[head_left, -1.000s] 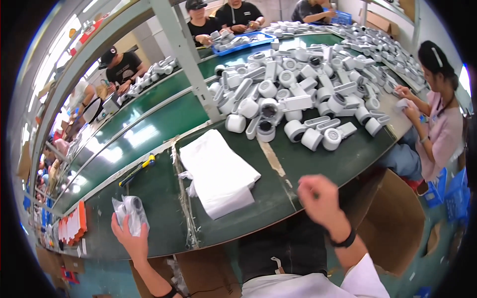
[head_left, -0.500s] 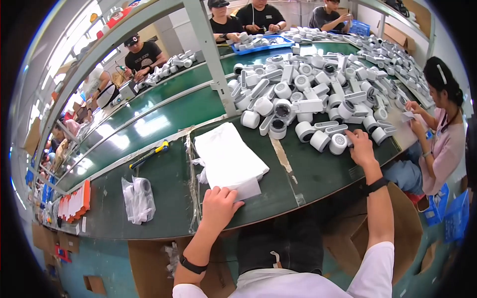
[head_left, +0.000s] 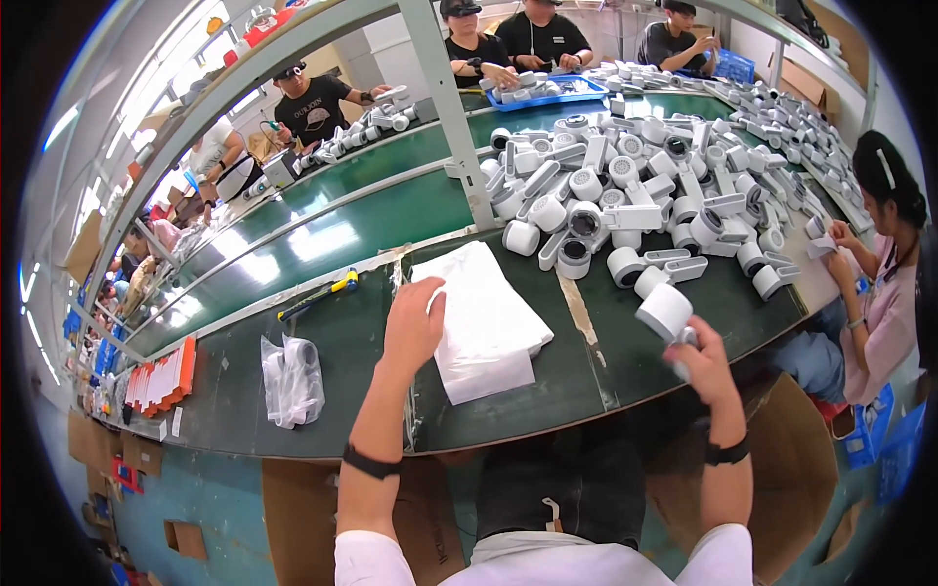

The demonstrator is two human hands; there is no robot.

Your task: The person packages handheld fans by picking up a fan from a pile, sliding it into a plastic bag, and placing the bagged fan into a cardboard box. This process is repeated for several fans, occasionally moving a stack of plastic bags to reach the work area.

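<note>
My right hand (head_left: 705,367) grips a white handheld device with a drum-shaped head (head_left: 665,311) by its handle, lifted above the bench near its front edge. The fingers hide most of that handle. At the left edge of a stack of thin white plastic sheets or bags (head_left: 489,322) is my left hand (head_left: 414,320), with nothing visible in it and its thumb apart from the fingers. Whether it touches the stack I cannot tell. Ahead of my right hand lies a large heap of similar white devices (head_left: 625,186).
Left of the stack lie a clear bag with white parts inside (head_left: 291,381) and a yellow-and-black tool (head_left: 319,295). Farther left are orange-edged cards (head_left: 161,379). A metal post (head_left: 454,117) stands beside the heap. A person in pink (head_left: 879,303) works at the right.
My right hand has picked up a device from the heap's near edge and drawn it toward me. My left hand has moved from the stack's near edge up to its left side.
</note>
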